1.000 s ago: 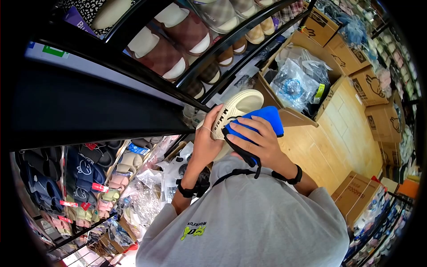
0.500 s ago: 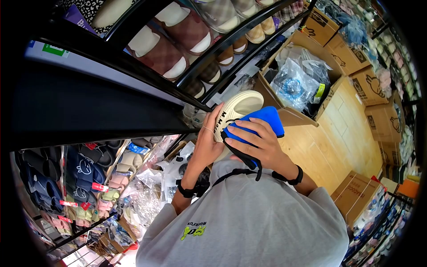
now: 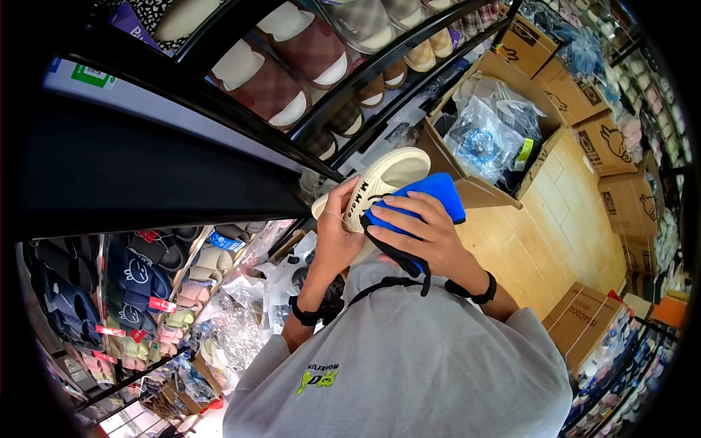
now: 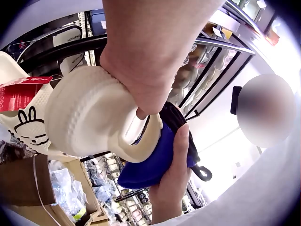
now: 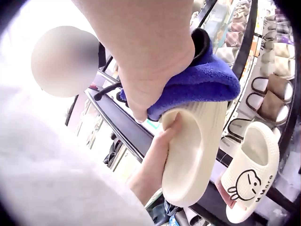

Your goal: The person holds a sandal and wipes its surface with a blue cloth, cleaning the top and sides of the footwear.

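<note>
My left hand (image 3: pixel 337 228) grips a cream slipper (image 3: pixel 374 184) with black lettering along its side; the right wrist view shows the thumb reaching into the slipper's opening. A blue plush cloth (image 3: pixel 440 191) with black edging and a black loop is in my right hand (image 3: pixel 422 232), fingers spread over its top and thumb bent round it in the left wrist view. The cloth lies against the slipper's side. A second cream slipper (image 5: pixel 253 176), with a black-outlined rabbit face, hangs beside the first. A red tag (image 4: pixel 23 96) is on that one.
A black shelf rack (image 3: pixel 146 175) stands close on the left, with plaid slippers (image 3: pixel 303 47) on its upper shelf. An open carton (image 3: pixel 504 191) of plastic-wrapped goods sits ahead on the wooden floor (image 3: pixel 562 233). More cartons (image 3: pixel 610 139) line the right, and slippers (image 3: pixel 139 274) hang lower left.
The held slipper has shifted slightly left, and more of the second slipper shows beyond my left hand. My right hand keeps its hold on the blue cloth against the slipper.
</note>
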`<act>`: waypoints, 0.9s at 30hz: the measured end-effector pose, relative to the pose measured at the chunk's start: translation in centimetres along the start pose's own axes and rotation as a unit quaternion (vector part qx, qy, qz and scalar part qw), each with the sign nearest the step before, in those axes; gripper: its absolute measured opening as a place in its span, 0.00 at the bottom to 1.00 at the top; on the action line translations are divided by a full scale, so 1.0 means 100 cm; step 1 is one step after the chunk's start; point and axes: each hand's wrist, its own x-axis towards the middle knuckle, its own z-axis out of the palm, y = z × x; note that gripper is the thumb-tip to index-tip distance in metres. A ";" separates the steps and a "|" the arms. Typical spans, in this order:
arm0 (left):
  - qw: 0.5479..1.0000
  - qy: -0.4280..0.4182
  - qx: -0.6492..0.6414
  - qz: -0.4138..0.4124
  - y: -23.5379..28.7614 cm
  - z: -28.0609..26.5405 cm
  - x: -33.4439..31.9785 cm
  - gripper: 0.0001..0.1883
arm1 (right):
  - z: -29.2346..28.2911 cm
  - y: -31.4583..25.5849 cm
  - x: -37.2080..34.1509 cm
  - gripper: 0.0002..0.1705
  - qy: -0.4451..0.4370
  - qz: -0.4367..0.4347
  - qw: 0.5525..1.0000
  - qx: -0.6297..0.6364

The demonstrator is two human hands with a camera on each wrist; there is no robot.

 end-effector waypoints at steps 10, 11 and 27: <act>0.997 0.027 0.050 0.044 -0.002 -0.003 -0.005 0.39 | -0.004 -0.009 0.001 0.31 -0.011 -0.022 0.999 -0.023; 0.995 0.023 0.081 0.061 0.000 -0.004 -0.005 0.39 | -0.004 -0.009 0.000 0.31 -0.012 -0.023 0.999 -0.022; 0.987 -0.040 0.105 0.110 0.016 -0.008 -0.005 0.50 | -0.002 -0.017 -0.001 0.30 -0.010 -0.040 0.999 -0.030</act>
